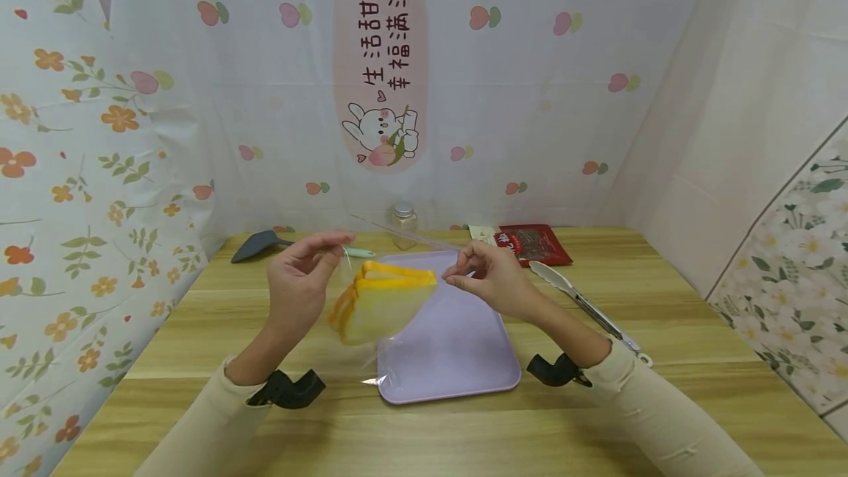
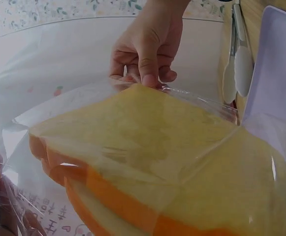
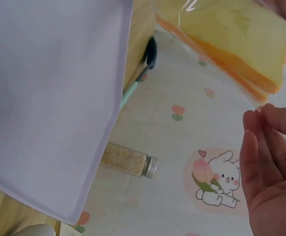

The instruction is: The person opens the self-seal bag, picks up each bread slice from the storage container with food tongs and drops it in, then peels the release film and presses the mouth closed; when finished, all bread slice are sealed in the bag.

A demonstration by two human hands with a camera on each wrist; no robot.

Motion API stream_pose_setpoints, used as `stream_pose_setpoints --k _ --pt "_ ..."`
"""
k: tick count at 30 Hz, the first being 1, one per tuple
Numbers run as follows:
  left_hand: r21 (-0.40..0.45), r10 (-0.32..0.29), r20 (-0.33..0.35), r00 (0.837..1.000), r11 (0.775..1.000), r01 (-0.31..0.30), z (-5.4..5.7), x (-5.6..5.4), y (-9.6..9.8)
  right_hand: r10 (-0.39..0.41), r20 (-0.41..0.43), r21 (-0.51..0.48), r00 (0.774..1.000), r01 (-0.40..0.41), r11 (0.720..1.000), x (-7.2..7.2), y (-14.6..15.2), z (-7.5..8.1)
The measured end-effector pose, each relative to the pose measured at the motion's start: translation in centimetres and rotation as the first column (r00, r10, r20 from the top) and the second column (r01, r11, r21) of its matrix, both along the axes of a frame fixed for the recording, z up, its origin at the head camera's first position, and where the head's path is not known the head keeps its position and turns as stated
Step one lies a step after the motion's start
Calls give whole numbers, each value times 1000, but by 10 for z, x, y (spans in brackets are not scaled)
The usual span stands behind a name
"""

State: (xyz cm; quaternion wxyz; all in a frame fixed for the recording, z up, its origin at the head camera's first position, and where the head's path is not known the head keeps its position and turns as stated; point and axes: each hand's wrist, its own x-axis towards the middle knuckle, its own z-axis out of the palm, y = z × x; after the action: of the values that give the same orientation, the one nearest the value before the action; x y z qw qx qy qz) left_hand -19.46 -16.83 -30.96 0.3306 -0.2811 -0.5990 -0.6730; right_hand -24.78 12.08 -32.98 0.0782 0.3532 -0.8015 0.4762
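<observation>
Slices of bread (image 1: 387,308) with orange crusts sit inside a clear plastic bag (image 2: 206,105), held up over the left part of a lilac tray (image 1: 457,363). My left hand (image 1: 299,282) pinches the film on the left side, its fingertips at the lower left in the left wrist view. At the opposite side, my right hand (image 1: 493,282) pinches the bag's edge between thumb and fingers, close to a bread corner (image 3: 273,86). Loose film hangs below the slices, toward the tray's near left corner.
Behind the tray stands a glass jar (image 1: 403,225) with a metal lid. A dark spatula (image 1: 257,245) with a mint handle lies at the back left. Tongs (image 1: 589,308) and a red food packet (image 1: 533,243) lie on the right. Printed curtains enclose the wooden table (image 1: 218,359).
</observation>
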Motion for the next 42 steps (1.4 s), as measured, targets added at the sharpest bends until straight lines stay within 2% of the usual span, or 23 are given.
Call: stream_pose_setpoints --k 5,8,12,17,19,21,25,31,36,42 --pt "2 17 -27 999 1000 -17 -4 -2 -4 -49 -31 -95 998 46 994 3 0 4" --pt "-7 56 -31 998 998 -56 -8 -4 -8 -55 -58 -167 997 45 985 2 -1 4" --pt "47 67 -52 996 997 -65 -7 -6 -9 -72 -119 -249 990 40 968 0 -3 6" --pt "127 65 -122 990 991 -49 3 -4 -3 -118 -177 -413 977 35 910 0 -12 17" --pt "139 64 -137 988 989 -45 5 -3 0 -104 -189 -453 976 7 891 0 -15 22" --pt "156 61 -154 986 987 -37 5 -2 2 -97 -217 -486 971 -21 874 1 -18 26" --pt "164 84 -158 984 985 -58 2 -2 1 -113 -271 -527 956 -48 849 0 -21 30" --pt "174 99 -133 986 982 -75 -1 -2 -3 -133 -304 -509 943 -43 860 -4 -24 28" --pt "170 104 -109 989 982 -85 -2 -4 -6 -149 -340 -520 929 -54 852 -7 -24 27" --pt "173 75 -79 994 983 -61 -4 -5 -8 -118 -328 -503 937 -68 862 -8 -22 23"
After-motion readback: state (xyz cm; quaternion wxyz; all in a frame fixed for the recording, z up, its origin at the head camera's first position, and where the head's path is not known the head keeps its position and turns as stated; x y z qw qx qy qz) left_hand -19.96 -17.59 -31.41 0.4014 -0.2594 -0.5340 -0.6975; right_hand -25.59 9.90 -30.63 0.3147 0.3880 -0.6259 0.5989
